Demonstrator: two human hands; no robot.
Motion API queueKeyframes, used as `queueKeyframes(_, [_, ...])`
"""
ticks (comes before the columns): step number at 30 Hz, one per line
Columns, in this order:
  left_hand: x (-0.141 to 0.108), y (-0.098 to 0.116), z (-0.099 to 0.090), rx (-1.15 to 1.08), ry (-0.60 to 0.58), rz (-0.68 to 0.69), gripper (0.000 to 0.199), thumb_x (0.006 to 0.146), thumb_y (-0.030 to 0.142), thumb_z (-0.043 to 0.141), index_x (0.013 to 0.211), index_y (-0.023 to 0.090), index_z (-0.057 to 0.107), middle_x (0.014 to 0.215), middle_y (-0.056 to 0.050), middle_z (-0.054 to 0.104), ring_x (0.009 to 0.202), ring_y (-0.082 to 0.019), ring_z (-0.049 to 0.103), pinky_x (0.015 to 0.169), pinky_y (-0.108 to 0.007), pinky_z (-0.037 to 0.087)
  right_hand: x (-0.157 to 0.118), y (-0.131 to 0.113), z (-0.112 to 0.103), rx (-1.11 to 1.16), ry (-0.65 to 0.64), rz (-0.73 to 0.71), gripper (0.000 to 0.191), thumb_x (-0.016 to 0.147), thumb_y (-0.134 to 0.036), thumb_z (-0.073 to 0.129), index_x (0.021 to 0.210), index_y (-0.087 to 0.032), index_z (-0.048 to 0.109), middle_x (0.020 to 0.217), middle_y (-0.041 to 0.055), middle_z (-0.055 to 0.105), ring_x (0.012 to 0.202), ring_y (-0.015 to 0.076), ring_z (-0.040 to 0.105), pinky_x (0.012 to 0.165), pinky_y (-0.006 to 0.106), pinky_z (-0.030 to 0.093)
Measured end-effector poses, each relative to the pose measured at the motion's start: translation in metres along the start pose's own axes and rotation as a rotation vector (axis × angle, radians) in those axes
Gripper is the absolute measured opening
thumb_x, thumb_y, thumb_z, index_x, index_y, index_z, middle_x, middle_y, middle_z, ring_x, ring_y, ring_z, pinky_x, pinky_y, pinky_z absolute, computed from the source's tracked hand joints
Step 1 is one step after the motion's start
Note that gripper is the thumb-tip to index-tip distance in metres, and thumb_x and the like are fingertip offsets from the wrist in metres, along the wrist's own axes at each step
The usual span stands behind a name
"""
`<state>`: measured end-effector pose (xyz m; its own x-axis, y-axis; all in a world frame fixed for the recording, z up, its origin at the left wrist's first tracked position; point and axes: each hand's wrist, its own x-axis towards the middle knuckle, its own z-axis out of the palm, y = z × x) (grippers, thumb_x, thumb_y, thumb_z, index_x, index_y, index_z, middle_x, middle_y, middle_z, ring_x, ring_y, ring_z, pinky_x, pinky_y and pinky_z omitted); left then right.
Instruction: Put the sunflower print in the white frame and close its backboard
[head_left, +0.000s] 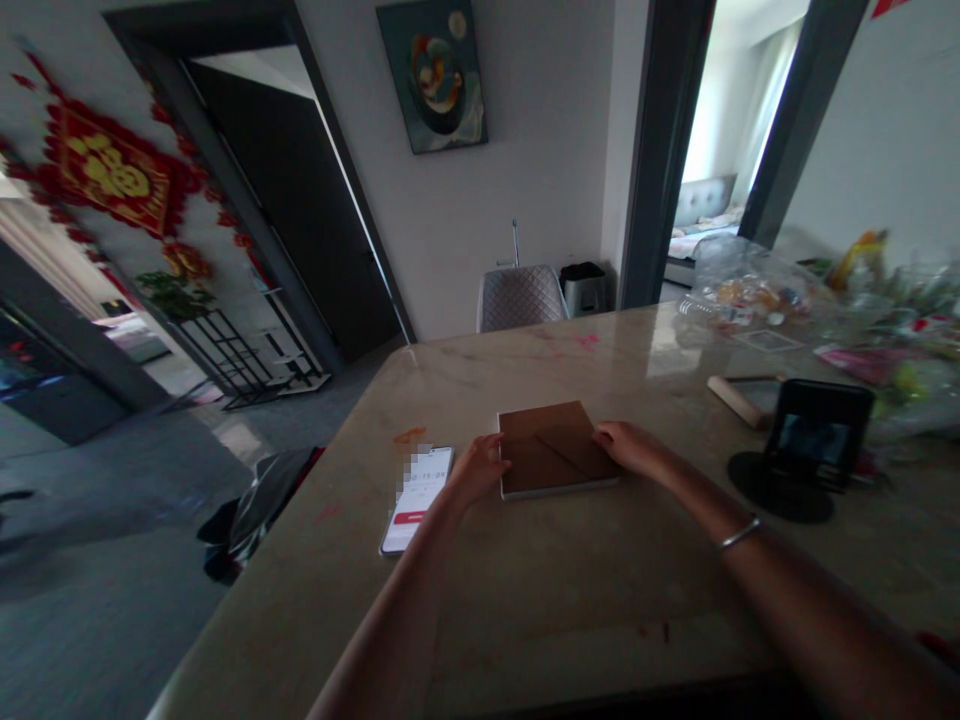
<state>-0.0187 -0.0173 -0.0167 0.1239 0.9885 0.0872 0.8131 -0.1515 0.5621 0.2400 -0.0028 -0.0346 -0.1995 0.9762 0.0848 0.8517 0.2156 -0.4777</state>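
A brown-covered notebook point(551, 440) with pale page edges lies flat and closed on the stone-topped table point(540, 590). A thin dark line, perhaps a pencil or a mark, runs slantwise across its cover; I cannot tell which. My left hand point(478, 470) grips the notebook's left edge with bent fingers. At the opposite edge, the curled fingers of my right hand point(628, 447) hold the notebook's right side. A phone point(424, 495) with a lit timer screen lies just left of my left hand, partly covered by my forearm.
To the right stands a black phone stand point(817, 440) on a round base. Behind it are a light-coloured roll point(739, 402) and clear plastic bags point(757, 290) of items. A quilted chair point(523, 298) stands past the far table edge. Dark cloth point(266, 500) hangs beyond the left edge.
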Motion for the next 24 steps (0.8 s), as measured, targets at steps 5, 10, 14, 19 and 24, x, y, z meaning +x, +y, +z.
queueKeyframes(5, [0.000, 0.001, 0.001, -0.036, 0.017, -0.033, 0.048, 0.065, 0.017, 0.059, 0.112, 0.015, 0.054, 0.108, -0.011, 0.057, 0.088, -0.020, 0.057, 0.078, -0.028, 0.040, 0.003, 0.004, 0.003, 0.053, 0.009, 0.021, 0.024, 0.079, -0.028, 0.040, 0.068, -0.018, 0.058, 0.067, 0.0052, 0.061, 0.063, 0.0151, 0.052, 0.053, 0.023, 0.029])
queueKeyframes(10, [-0.001, 0.001, 0.002, -0.079, 0.032, -0.023, 0.047, 0.064, 0.016, 0.060, 0.111, 0.014, 0.055, 0.093, -0.009, 0.063, 0.084, -0.020, 0.058, 0.075, -0.028, 0.041, 0.010, 0.007, 0.006, 0.146, 0.043, 0.103, 0.023, 0.076, -0.028, 0.043, 0.060, -0.017, 0.055, 0.059, 0.0029, 0.057, 0.056, 0.0126, 0.048, 0.052, 0.023, 0.027])
queueKeyframes(14, [0.000, 0.000, 0.003, -0.086, 0.045, -0.005, 0.046, 0.064, 0.014, 0.059, 0.110, 0.014, 0.055, 0.092, -0.010, 0.064, 0.083, -0.020, 0.059, 0.075, -0.028, 0.041, 0.013, 0.015, 0.009, 0.301, 0.008, 0.152, 0.025, 0.073, -0.034, 0.046, 0.056, -0.017, 0.051, 0.052, -0.0009, 0.050, 0.051, 0.0111, 0.043, 0.049, 0.023, 0.026])
queueKeyframes(19, [-0.001, -0.001, 0.002, -0.084, 0.031, -0.035, 0.046, 0.064, 0.014, 0.058, 0.110, 0.015, 0.055, 0.089, -0.009, 0.065, 0.083, -0.020, 0.059, 0.074, -0.028, 0.041, 0.012, 0.018, 0.009, 0.499, -0.014, 0.159, 0.025, 0.068, -0.038, 0.050, 0.054, -0.017, 0.049, 0.050, -0.0033, 0.046, 0.049, 0.0101, 0.039, 0.050, 0.023, 0.027])
queueKeyframes(24, [0.003, -0.004, 0.004, -0.133, 0.052, -0.062, 0.046, 0.064, 0.012, 0.057, 0.109, 0.019, 0.055, 0.096, -0.007, 0.064, 0.085, -0.019, 0.059, 0.074, -0.027, 0.042, 0.007, 0.014, 0.001, 0.659, -0.031, 0.080, 0.027, 0.065, -0.044, 0.053, 0.061, -0.018, 0.052, 0.057, -0.0022, 0.051, 0.055, 0.0117, 0.044, 0.057, 0.025, 0.032])
